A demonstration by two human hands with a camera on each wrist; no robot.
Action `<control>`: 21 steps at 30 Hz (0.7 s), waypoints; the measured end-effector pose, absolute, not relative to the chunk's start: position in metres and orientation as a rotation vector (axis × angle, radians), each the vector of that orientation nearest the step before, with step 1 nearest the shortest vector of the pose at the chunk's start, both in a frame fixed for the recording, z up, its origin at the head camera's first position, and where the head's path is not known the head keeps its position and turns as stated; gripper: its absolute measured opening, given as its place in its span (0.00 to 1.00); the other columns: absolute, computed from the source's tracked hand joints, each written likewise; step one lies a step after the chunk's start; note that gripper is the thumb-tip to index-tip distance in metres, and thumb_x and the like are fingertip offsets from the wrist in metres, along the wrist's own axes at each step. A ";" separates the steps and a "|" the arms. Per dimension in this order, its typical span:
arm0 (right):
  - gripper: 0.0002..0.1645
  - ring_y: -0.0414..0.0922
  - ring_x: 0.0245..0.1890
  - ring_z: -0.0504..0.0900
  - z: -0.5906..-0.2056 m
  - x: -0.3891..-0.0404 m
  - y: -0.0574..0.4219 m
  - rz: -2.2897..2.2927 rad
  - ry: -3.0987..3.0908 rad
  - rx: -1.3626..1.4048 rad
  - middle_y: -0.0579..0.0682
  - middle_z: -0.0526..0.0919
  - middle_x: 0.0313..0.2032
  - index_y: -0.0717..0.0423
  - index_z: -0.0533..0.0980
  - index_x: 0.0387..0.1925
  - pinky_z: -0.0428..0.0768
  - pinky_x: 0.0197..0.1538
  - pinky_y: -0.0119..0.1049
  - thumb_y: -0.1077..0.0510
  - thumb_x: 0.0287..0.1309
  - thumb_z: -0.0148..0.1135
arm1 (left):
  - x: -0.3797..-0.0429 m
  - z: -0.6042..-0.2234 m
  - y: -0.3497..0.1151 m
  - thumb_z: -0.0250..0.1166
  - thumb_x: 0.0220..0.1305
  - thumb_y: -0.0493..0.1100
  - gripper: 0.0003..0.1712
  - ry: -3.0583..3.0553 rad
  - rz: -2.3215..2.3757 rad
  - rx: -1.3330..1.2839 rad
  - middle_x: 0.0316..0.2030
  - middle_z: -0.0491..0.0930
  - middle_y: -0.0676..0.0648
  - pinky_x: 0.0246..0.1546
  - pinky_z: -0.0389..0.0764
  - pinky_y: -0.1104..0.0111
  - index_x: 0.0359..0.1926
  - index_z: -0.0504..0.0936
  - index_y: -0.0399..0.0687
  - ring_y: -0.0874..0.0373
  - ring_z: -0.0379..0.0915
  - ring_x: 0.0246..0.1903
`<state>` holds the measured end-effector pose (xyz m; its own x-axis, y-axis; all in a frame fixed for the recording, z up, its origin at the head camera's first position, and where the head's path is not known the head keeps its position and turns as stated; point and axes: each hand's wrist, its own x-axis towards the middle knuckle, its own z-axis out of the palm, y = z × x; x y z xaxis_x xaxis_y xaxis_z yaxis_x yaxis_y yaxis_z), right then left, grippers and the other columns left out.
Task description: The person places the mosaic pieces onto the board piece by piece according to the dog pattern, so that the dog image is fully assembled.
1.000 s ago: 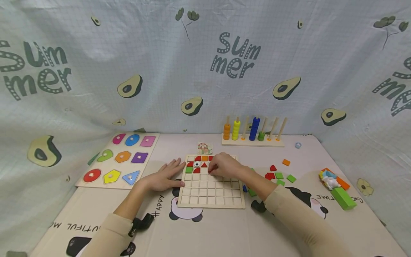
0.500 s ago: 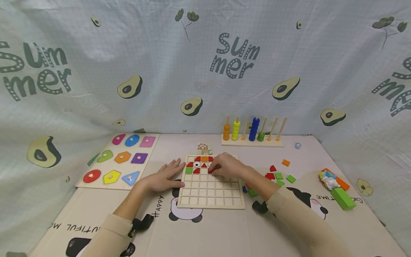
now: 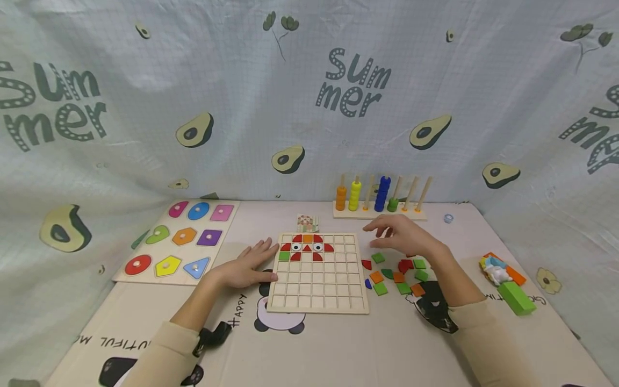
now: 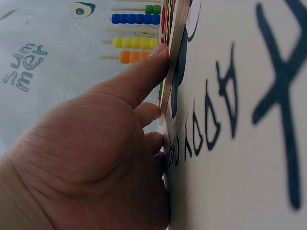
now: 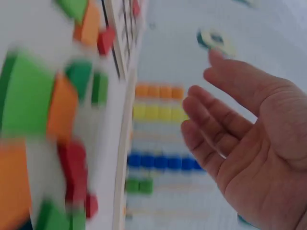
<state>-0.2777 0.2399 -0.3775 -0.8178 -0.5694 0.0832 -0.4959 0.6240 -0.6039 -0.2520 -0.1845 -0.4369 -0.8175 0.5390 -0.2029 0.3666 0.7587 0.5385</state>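
Note:
A wooden grid board (image 3: 319, 293) lies on the table. In its upper left cells sit red curved tiles (image 3: 317, 257), two eye tiles (image 3: 296, 247), an orange square (image 3: 307, 238), a small red triangle (image 3: 307, 248) and a green square (image 3: 284, 256). My left hand (image 3: 244, 269) rests spread on the table, thumb against the board's left edge, as the left wrist view also shows. Off the board's upper right, my right hand (image 3: 403, 235) hangs above the table with loosely bent fingers and holds nothing. In the right wrist view its palm (image 5: 273, 158) faces the camera.
Loose green (image 3: 380, 288), orange (image 3: 376, 277) and red (image 3: 366, 264) tiles lie right of the board. A picture card (image 3: 308, 223) lies behind it. A bead rack (image 3: 382, 214) stands at the back, a shape puzzle (image 3: 193, 263) at left, a green block (image 3: 517, 299) at right.
My right hand has left the board and moved right, over near the loose tiles. The red tile and eye tile it covered now show in their cells. My left hand stays put.

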 end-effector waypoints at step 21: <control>0.15 0.47 0.35 0.73 -0.397 -0.268 0.352 -0.594 2.589 -0.242 0.49 0.78 0.32 0.54 0.81 0.34 0.75 0.38 0.38 0.62 0.41 0.77 | -0.251 -0.435 -0.184 0.59 0.62 0.65 0.50 2.606 0.703 0.697 0.76 0.37 0.45 0.71 0.33 0.47 0.76 0.47 0.54 0.46 0.26 0.74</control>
